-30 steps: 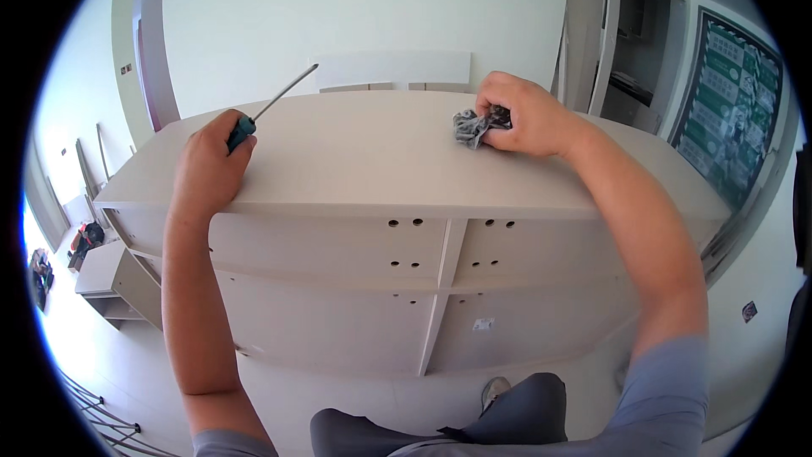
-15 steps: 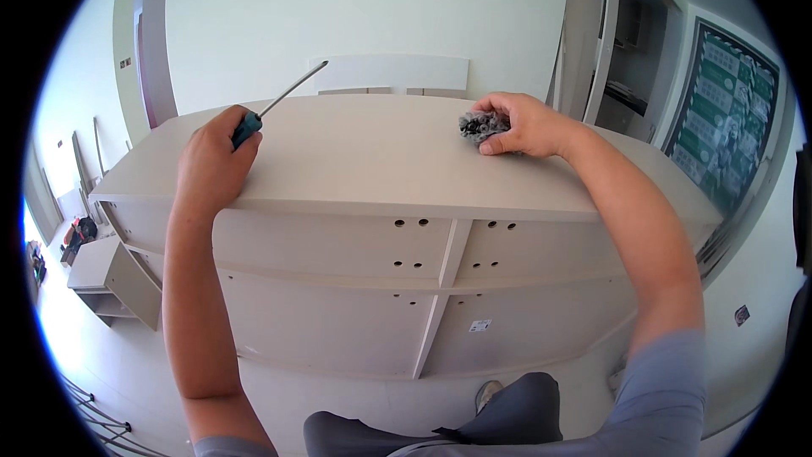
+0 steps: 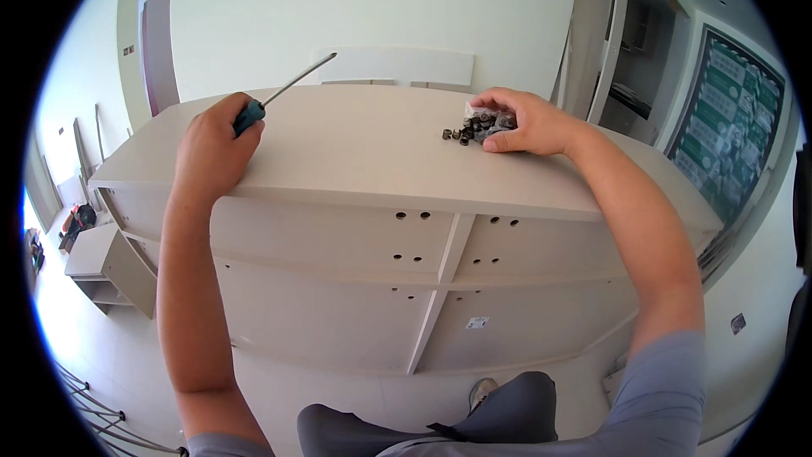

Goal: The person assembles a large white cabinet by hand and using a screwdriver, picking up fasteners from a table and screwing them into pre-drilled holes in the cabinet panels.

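Note:
Gripped in my left hand (image 3: 222, 137) is a screwdriver (image 3: 249, 118) with a dark teal handle, its metal shaft slanting up and to the right above the panel. That hand is near the front left edge of a beige cabinet (image 3: 364, 152). My right hand (image 3: 526, 125) is closed around a clear plastic bag (image 3: 491, 118) of small dark round fittings, held low over the top panel at the right. Several loose fittings (image 3: 457, 135) lie on the panel just left of the bag. The fingers partly hide the bag.
The cabinet's near face has drilled round holes (image 3: 413, 216) and a cross-shaped divider (image 3: 452, 250). White boards (image 3: 406, 63) lean behind it against the wall. A smaller cabinet (image 3: 110, 262) stands on the floor at left, thin metal rods (image 3: 106, 415) lower left. My shoe (image 3: 482, 391) is below.
Several dark fittings have come out of the bag onto the panel. The bag in my right hand has shifted its shape. My left hand with the screwdriver has barely moved.

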Available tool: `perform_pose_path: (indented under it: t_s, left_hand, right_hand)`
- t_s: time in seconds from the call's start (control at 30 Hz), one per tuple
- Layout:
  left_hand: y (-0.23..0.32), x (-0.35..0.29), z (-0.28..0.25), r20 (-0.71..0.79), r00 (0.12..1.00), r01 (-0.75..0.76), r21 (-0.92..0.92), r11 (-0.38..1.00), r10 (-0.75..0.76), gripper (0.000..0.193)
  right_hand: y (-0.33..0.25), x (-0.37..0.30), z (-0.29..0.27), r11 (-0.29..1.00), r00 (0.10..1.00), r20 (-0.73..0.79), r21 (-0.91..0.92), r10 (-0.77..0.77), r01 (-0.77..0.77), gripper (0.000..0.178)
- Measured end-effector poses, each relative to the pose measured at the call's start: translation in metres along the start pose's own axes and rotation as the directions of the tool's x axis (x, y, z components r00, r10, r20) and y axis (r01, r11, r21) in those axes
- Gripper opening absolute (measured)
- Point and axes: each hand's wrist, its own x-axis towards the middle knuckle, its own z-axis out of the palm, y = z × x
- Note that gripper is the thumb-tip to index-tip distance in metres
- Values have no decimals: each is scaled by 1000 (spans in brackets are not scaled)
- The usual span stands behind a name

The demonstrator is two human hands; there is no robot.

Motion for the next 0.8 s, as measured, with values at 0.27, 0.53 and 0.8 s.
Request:
perform_pose_path:
  t_s: [0.27, 0.53, 0.8]
  left_hand:
    - [-3, 0, 2, -27, 1000, -3, 9, 1000, 3, 19]
    - [-3, -1, 1, -32, 999, -13, 24, 1000, 14, 19]
    - [2, 3, 10, -3, 1000, 6, -16, 1000, -6, 21]
  right_hand:
    - [-20, -1, -7, 985, 992, 26, -126, 120, -116, 42]
    - [-3, 5, -3, 991, 1000, 25, -130, 13, -10, 43]
    - [-28, -24, -22, 998, 996, -62, -23, -66, 65, 78]
